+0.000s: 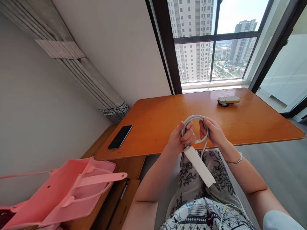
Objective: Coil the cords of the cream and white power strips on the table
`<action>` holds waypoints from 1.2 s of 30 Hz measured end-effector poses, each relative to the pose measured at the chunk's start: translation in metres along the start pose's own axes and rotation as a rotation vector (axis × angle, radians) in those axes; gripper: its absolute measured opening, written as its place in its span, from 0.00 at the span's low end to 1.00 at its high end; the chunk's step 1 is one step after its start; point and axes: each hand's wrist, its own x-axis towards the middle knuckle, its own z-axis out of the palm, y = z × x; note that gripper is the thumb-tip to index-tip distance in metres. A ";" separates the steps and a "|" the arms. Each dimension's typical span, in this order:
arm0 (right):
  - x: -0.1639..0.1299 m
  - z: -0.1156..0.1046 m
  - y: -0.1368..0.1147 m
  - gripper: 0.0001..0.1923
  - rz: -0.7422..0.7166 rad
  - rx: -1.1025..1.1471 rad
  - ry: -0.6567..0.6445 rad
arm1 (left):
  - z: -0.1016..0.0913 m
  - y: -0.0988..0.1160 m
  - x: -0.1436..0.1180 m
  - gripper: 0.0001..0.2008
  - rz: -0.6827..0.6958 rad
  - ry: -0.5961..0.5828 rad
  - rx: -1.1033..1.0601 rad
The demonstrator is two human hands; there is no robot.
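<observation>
A white power strip (199, 166) hangs at a slant over my lap, its sockets not visible from here. Its grey-white cable (195, 117) is coiled into a loop above the table's near edge. My left hand (183, 138) has its fingers wrapped round the left side of the loop, just above the strip's end. At the loop's upper right, my right hand (213, 130) pinches the cable between thumb and fingers. A stretch of cable (204, 148) hangs down from the right hand toward my lap.
The orange-brown wooden table (158, 127) stands before me under a window. On it lie a black phone (120, 137) at the left and another pale strip (229, 100) with a dark cord at the far right. A pink bag (67, 188) sits open at the lower left.
</observation>
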 end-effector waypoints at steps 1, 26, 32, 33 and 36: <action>0.000 0.000 0.000 0.26 0.006 0.003 -0.002 | 0.000 0.000 0.000 0.23 0.003 -0.011 0.000; 0.002 0.010 0.012 0.29 -0.026 0.048 0.093 | 0.000 0.001 -0.001 0.21 -0.077 -0.114 0.084; 0.003 0.006 0.012 0.27 0.016 0.064 0.049 | -0.005 0.001 -0.002 0.20 -0.064 -0.079 0.061; 0.002 0.005 0.013 0.28 0.023 0.069 0.042 | -0.004 0.001 -0.003 0.20 -0.039 -0.084 0.060; -0.001 0.001 0.019 0.30 0.049 0.084 0.061 | 0.003 0.005 -0.005 0.23 0.029 -0.054 0.092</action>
